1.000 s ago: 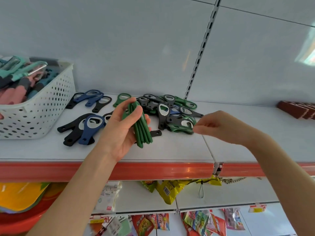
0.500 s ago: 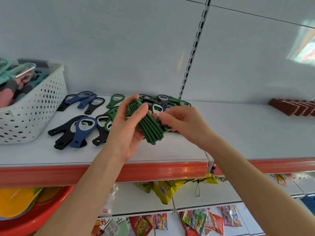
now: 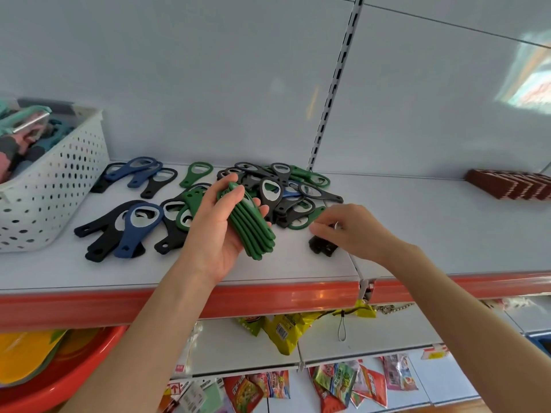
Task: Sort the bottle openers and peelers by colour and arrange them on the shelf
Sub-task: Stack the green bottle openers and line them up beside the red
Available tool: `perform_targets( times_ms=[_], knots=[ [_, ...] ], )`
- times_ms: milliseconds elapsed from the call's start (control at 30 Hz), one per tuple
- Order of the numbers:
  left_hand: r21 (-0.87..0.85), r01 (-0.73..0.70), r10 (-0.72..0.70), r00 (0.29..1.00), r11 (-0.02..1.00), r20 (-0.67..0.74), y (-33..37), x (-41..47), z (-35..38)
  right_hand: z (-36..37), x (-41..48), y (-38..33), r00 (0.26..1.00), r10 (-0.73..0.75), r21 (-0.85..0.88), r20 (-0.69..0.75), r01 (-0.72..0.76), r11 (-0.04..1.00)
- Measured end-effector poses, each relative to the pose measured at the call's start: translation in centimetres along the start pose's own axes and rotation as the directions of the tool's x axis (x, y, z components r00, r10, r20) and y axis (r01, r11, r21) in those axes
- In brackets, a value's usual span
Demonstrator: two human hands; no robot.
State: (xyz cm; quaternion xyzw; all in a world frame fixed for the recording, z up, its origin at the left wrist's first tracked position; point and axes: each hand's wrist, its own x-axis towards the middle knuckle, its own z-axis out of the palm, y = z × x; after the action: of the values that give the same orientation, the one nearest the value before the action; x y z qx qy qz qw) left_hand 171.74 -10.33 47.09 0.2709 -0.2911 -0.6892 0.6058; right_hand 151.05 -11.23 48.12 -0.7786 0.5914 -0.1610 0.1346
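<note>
Several green openers (image 3: 252,231) stand stacked on edge in the left hand (image 3: 213,234), thumb and fingers curled round them, above the front edge of the shelf (image 3: 432,228). Half a second ago the right hand (image 3: 353,231) was at that stack, apparently adding one. Now it has gone back to the right end of the pile (image 3: 283,192), fingers bent over a black piece (image 3: 323,248); whether it grips anything I cannot tell. Gathering greens looks part done, as more lie loose in the pile.

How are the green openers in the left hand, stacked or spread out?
Stacked. The left hand grips the green openers as one tight bundle, handles lined up side by side.
</note>
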Motion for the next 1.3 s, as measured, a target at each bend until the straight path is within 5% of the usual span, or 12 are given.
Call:
perform_targets(
  times_ms=[100, 267, 467, 600, 767, 967, 1200, 1300],
  knots=[
    [0.016, 0.013, -0.013, 1.000, 1.000, 0.002, -0.1, -0.1, 0.1, -0.6, 1.1, 0.5, 0.983, 0.127, -0.015, -0.132, -0.130, 0.991],
    [0.073, 0.034, -0.035, 0.999, 0.997, 0.018, -0.6, -0.2, 0.3, -0.6, 3.2, 1.2, 0.963, 0.265, -0.130, 0.055, -0.256, 0.958],
    [0.099, 0.055, -0.057, 0.998, 0.994, 0.017, -0.6, -0.4, 0.4, -0.4, 4.0, 2.0, 0.959, 0.280, 0.028, 0.032, -0.281, 0.959],
    [0.105, 0.065, -0.068, 0.998, 0.992, 0.019, -0.6, -0.5, 0.4, -1.3, 3.8, 2.4, 0.962, 0.274, 0.286, -0.019, -0.257, 0.923],
    [0.095, 0.050, -0.053, 0.998, 0.994, 0.029, -0.5, -0.3, 0.5, -4.7, 3.0, 1.9, 0.930, 0.355, 0.651, -0.093, -0.213, 0.728],
    [0.034, -0.016, 0.016, 1.000, 0.999, -0.008, -1.0, 0.2, 1.4, -3.8, 0.9, -2.2, 0.921, 0.333, 0.814, -0.200, -0.033, 0.580],
    [0.029, -0.113, 0.115, 0.992, 0.993, -0.058, -0.8, 0.8, 1.5, 0.5, -1.1, -3.6, 0.982, 0.118, 0.626, -0.147, 0.000, 0.780],
    [0.043, -0.098, 0.101, 0.994, 0.994, -0.053, -0.8, 0.9, 1.3, 0.5, -1.2, -2.3, 0.999, 0.039, 0.413, -0.030, -0.024, 0.910]
  ],
)
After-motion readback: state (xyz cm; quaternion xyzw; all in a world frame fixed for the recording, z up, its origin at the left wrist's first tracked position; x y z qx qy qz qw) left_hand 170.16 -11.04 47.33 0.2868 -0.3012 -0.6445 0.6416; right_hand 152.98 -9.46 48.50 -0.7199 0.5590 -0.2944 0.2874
